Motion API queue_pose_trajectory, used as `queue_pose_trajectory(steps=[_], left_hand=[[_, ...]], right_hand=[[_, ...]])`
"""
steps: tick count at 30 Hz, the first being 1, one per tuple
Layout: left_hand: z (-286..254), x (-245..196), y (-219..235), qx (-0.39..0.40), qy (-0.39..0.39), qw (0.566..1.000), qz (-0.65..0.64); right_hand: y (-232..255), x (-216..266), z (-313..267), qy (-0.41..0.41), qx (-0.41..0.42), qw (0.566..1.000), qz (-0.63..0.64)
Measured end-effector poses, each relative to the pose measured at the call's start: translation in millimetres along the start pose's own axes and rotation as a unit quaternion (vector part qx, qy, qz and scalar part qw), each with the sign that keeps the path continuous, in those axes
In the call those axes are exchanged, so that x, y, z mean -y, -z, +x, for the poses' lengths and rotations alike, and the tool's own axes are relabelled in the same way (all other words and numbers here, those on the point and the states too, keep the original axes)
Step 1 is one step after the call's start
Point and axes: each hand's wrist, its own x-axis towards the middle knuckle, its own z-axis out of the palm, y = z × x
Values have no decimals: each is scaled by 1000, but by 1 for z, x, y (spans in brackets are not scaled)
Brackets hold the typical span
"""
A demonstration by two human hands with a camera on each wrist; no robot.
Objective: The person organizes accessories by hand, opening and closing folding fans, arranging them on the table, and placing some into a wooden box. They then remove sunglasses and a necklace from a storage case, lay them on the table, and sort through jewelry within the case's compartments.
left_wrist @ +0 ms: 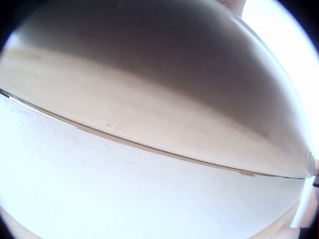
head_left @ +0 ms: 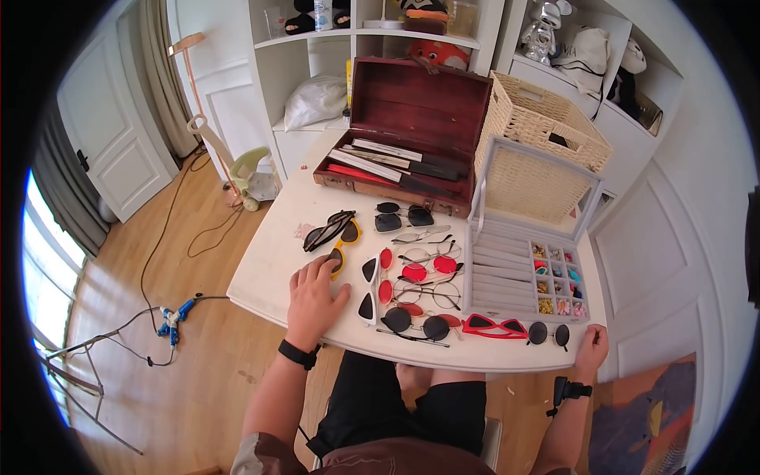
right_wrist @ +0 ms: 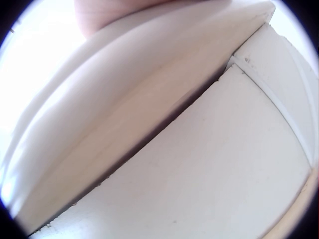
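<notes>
In the head view my left hand point(head_left: 315, 301) rests at the table's front left, fingers loosely bent. Its fingertips are right at the lower end of the yellow sunglasses point(head_left: 351, 232). Black-framed glasses point(head_left: 328, 231) lie against their upper part. Just right of the hand are white cat-eye sunglasses point(head_left: 367, 291). My right hand point(head_left: 592, 348) rests on the front right corner, fingers loosely curled and holding nothing. Nearest to it are round dark sunglasses point(head_left: 548, 334), with red cat-eye sunglasses point(head_left: 495, 326) beside them. The wrist views show mostly the table's edge and side.
Several more glasses, among them red-lensed ones point(head_left: 414, 272), lie mid-table. A grey jewelry box point(head_left: 516, 310) stands open on the right. Behind are an open dark red case point(head_left: 419, 95) holding long narrow boxes and a woven basket point(head_left: 546, 111). Cables point(head_left: 162, 261) run across the floor.
</notes>
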Motion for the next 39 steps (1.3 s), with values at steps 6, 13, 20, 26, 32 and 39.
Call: queue_pose_trajectory(steps=[6,13,20,26,32,39], left_hand=[[-1,-2,0,1,2,1000,-1],[0,-3,1,5,4,1000,1],[0,-2,0,4,0,1000,-3],[0,-4,1,4,3,1000,-3],[-1,-1,0,14,10,1000,-2],[0,-3,3,15,10,1000,-8]], right_hand=[[4,3,-1,-1,13,1000,4],[2,-2,0,-5,6,1000,-5],[4,11,-1,-13,21,1000,0],[3,8,-2,-13,19,1000,5],[3,7,-2,-4,16,1000,2],[3,8,-1,-2,15,1000,-9]])
